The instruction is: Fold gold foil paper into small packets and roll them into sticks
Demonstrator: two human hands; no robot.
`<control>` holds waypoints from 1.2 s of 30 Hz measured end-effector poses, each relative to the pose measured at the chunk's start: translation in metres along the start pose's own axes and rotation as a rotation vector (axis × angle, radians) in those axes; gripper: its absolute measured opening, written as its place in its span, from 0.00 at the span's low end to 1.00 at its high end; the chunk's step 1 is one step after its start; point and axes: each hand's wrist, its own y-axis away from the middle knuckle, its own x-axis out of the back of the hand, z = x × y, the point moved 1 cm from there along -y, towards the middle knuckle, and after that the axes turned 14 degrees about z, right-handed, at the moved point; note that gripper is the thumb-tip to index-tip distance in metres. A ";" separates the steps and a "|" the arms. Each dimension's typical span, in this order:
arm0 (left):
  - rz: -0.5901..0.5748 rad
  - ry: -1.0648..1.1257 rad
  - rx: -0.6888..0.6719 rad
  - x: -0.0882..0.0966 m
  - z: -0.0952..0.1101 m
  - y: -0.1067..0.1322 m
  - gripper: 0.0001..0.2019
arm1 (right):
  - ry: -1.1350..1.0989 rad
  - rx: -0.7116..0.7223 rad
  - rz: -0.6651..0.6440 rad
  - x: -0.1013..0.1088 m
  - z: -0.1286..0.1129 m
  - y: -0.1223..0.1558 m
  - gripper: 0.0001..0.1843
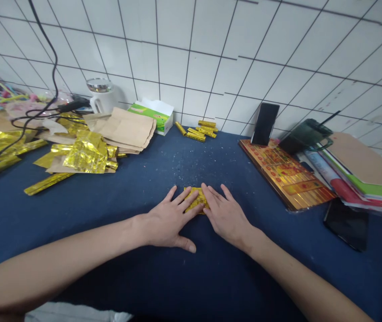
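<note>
Navy tabletop (191,277) is lying beneath folded gold foil (195,200); a person's left hand (172,219) and right hand (226,214) are pressing on either side of it, open and apart, not clamping.

No wording can be read. Tiny red characters cover the red-and-gold printed sheets (286,176) at two o'clock, the green label on the tissue box (149,115) at twelve o'clock is illegible, and the folded gold foil (195,200) at six o'clock shows no legible print.
</note>
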 end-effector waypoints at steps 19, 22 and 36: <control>0.102 -0.069 -0.012 -0.001 0.009 0.002 0.43 | -0.590 -0.020 -0.191 -0.003 0.009 -0.055 0.28; 0.131 -0.112 0.012 -0.007 0.018 0.005 0.40 | -0.618 0.010 -0.216 -0.004 0.013 -0.050 0.29; 0.106 -0.181 0.020 0.002 0.029 0.004 0.40 | -0.373 -0.013 -0.249 -0.003 -0.007 -0.036 0.34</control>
